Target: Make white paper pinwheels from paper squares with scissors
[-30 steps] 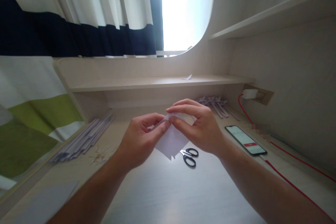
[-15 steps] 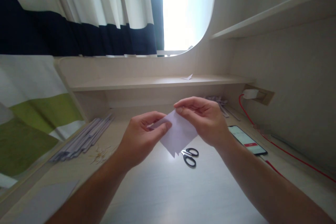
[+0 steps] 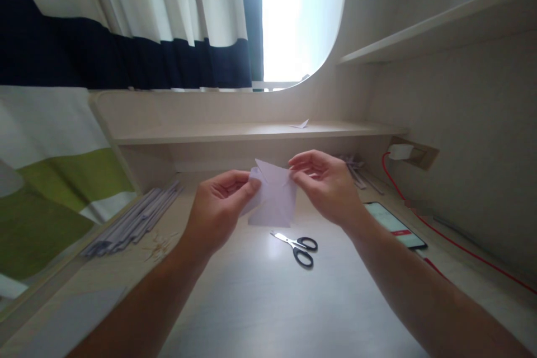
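A folded white paper (image 3: 274, 198) is held up above the desk, its flaps partly spread. My left hand (image 3: 220, 207) pinches its left side between thumb and fingers. At the upper right edge, my right hand (image 3: 327, 184) grips the paper with thumb and fingertips. Below the paper, a pair of scissors (image 3: 296, 244) with black handles lies on the desk, blades pointing left. The sides of the paper under my fingers are hidden.
Rolled paper sticks (image 3: 134, 221) lie at the left, with thin wooden bits (image 3: 161, 246) nearby. More paper pieces (image 3: 354, 168) sit at the back right. A phone (image 3: 396, 226) and red cable (image 3: 461, 245) are at the right. A shelf (image 3: 235, 133) runs behind, holding a folded scrap (image 3: 301, 124).
The paper has turned from a diamond with its point downward to a squarer pose with spread flaps. It has risen slightly and moved left, uncovering the scissors' blades.
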The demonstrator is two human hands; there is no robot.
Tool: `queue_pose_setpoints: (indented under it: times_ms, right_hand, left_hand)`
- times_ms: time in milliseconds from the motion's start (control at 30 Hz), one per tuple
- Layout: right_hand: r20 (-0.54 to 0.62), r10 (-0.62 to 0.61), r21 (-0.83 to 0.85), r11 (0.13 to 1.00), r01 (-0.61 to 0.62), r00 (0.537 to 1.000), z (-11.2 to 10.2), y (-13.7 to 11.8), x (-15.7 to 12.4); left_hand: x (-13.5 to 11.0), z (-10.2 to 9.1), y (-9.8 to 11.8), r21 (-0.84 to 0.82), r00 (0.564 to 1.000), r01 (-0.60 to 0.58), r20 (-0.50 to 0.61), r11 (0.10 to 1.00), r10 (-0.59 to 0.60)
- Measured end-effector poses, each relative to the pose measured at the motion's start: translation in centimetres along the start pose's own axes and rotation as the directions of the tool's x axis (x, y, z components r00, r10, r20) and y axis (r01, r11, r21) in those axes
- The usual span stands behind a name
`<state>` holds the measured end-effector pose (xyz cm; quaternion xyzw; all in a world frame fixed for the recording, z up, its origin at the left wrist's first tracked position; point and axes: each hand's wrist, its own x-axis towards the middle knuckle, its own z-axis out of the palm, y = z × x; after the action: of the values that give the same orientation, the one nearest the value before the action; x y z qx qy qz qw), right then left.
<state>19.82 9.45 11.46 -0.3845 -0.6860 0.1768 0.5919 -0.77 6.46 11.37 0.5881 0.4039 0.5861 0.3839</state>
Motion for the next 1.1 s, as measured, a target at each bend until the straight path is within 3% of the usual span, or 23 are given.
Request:
queue_pose_setpoints:
  times_ms: [133, 267, 633, 867, 1100]
  right_hand:
    - [-0.034, -0.328, -0.117, 0.939, 0.322, 0.944, 0.7, -1.6, -1.4]
    - [0.055, -0.432, -0.127, 0.891, 0.435, 0.900, 1.1, -2.7, -2.2]
    - [0.163, -0.225, -0.081, 0.967, 0.241, 0.960, 0.6, -2.5, -1.8]
    - [0.179, -0.215, -0.090, 0.968, 0.233, 0.960, 0.3, -2.8, -1.6]
    - [0.168, -0.133, -0.086, 0.985, 0.148, 0.977, 0.0, -2.5, -1.3]
  left_hand:
    - [-0.3, 0.2, 0.3, 0.081, 0.998, 0.002, 0.056, 0.997, -0.007]
    - [-0.6, 0.4, 0.4, 0.121, 0.989, -0.011, 0.149, 0.993, -0.008]
    - [-0.8, 0.6, 0.5, 0.066, 0.990, -0.013, 0.139, 0.998, 0.003]
    - [-0.9, 0.5, 0.6, 0.122, 0.991, -0.011, 0.133, 0.992, -0.005]
    - [-0.9, 0.3, 0.8, 0.153, 0.988, -0.012, 0.152, 0.988, -0.011]
